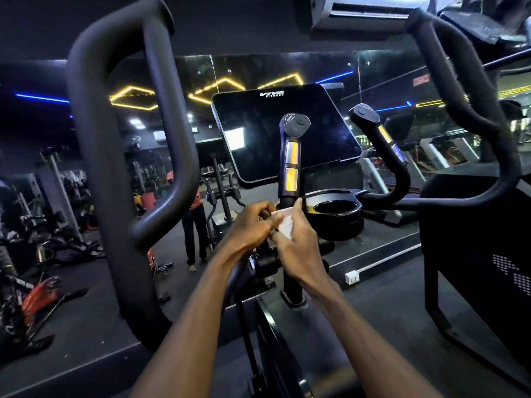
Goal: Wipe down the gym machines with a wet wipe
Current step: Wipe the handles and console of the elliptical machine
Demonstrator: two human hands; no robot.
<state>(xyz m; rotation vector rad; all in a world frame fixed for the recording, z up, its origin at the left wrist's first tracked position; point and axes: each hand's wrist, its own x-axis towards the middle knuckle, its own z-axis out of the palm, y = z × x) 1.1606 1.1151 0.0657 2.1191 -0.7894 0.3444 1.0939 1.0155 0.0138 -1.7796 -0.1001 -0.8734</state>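
- A big black loop handle [120,156] is standing up on the far left, close to the camera.
- Behind it, a wall mirror [284,67] is showing the dark gym, with yellow and blue light strips glowing in it.
- In the mirror, a person in an orange top [195,222] is standing on the floor, seen small and far away.
- The left hand [253,224] is reaching in from the bottom, and its fingers are curling in and pinching one edge of the wet wipe [284,222].
- The white wet wipe is sitting between the two hands, in front of the bottom of the middle grip and just left of the cup holder.
- The right hand [298,248] is holding the other side of the wipe, with its thumb and fingers bending around it.
- The middle grip [292,156] is sticking straight up above the hands, with two shiny yellow plates and a round button on top.
- A dark screen [258,133] is tilting behind that grip, with white letters at its top.
- A round black cup holder [336,209] is sitting just right of the hands.
- A second grip [382,139] is curving up to the right of the screen.
- Another black loop handle [471,90] is bending up on the far right.
- A white air conditioner [365,12] is hanging at the top.
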